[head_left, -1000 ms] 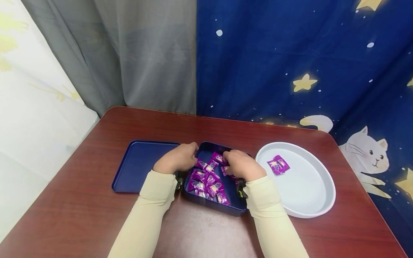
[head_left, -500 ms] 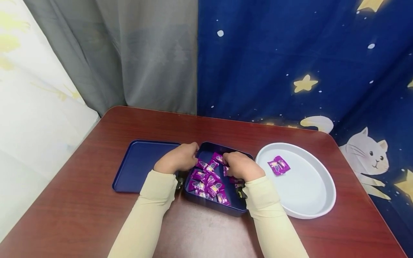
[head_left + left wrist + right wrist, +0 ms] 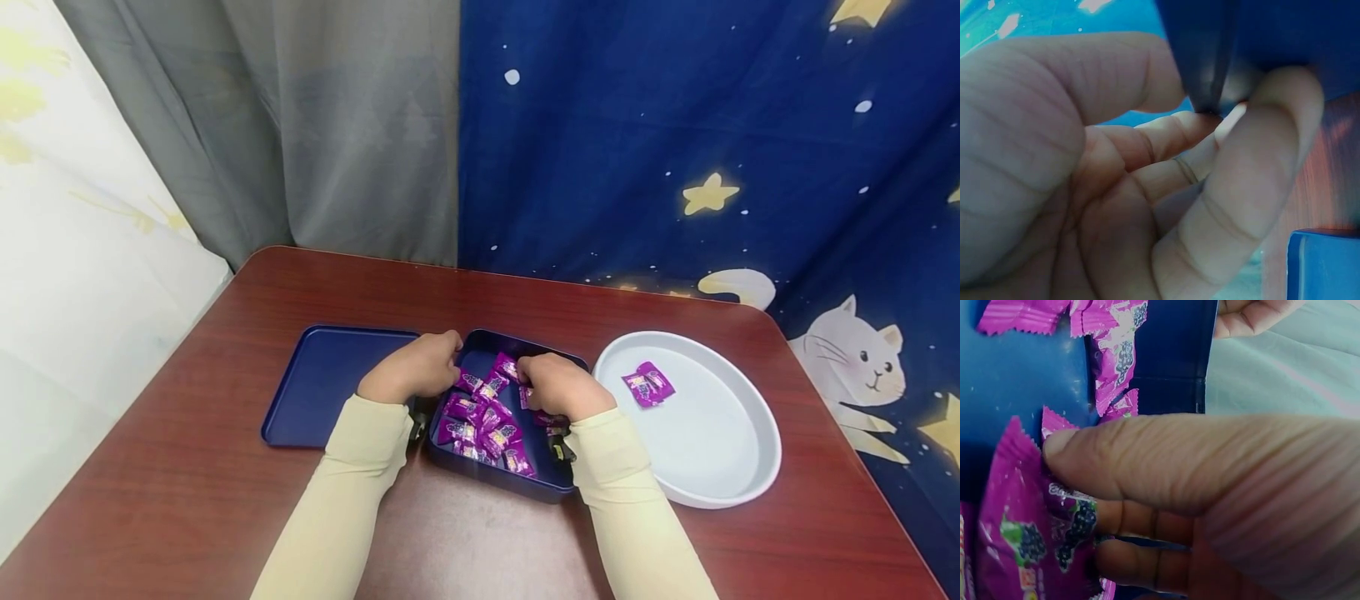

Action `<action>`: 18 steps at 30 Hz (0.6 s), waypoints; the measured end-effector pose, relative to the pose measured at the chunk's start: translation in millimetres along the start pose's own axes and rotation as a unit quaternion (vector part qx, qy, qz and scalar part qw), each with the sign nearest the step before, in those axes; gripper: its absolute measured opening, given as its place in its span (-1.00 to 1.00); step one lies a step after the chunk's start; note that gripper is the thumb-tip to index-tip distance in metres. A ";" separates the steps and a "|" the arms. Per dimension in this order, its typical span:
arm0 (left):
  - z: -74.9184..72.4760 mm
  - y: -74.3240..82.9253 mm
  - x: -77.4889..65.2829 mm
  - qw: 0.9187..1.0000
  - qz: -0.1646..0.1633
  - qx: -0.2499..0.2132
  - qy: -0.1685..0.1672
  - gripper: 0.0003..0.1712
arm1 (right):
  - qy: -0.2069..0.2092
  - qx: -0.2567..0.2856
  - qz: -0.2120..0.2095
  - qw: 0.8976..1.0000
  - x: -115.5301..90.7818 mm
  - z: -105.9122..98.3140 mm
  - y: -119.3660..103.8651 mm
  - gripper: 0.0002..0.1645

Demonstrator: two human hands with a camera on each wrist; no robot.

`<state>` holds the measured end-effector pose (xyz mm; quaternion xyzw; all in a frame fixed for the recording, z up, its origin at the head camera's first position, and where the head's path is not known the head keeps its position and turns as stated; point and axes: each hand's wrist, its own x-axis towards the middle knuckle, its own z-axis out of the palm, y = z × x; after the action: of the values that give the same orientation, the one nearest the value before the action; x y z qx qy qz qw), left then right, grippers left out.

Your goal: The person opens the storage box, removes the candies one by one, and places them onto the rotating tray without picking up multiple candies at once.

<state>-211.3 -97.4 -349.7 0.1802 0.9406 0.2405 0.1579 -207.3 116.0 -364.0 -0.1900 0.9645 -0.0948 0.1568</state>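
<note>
A dark blue rectangular box [image 3: 491,476] sits mid-table with several purple candies in shiny wrappers [image 3: 463,408] inside. My left hand [image 3: 412,367] grips the left wall of the box, its thumb and fingers on either side of the blue wall [image 3: 1260,37] in the left wrist view. Inside the box, near its right side, my right hand [image 3: 566,385] reaches down among the candies. The right wrist view shows thumb and fingertips pinching one purple candy [image 3: 1072,519] printed with grapes. Beside it lies another candy [image 3: 1016,531].
Left of the box lies a flat dark blue lid [image 3: 318,383] with a raised rim, partly behind my left hand. A white oval tray [image 3: 720,442] stands to the right and bears a small cluster of purple candies [image 3: 648,383]. Curtains [image 3: 367,125] hang behind the brown table [image 3: 187,467].
</note>
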 end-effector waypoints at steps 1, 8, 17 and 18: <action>-0.2 0.3 0.0 1.000 0.001 0.001 0.000 -0.53 | 0.001 0.001 -0.002 1.000 0.2 0.2 0.2 -0.78; 0.6 0.4 0.2 1.000 -0.001 0.003 0.002 -0.54 | 0.003 0.005 0.002 1.000 0.8 0.8 1.0 -0.75; 1.5 0.1 0.3 1.000 0.000 0.000 0.002 -0.54 | 0.020 -0.021 -0.011 1.000 1.7 -0.1 1.1 -0.82; 1.5 0.2 0.3 1.000 -0.001 -0.001 0.001 -0.54 | 0.021 -0.024 -0.013 0.999 1.9 0.0 1.2 -0.85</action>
<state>-211.0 -96.5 -350.9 0.1789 0.9408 0.2412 0.1573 -209.4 116.3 -364.8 -0.2047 0.9670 -0.0776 0.1306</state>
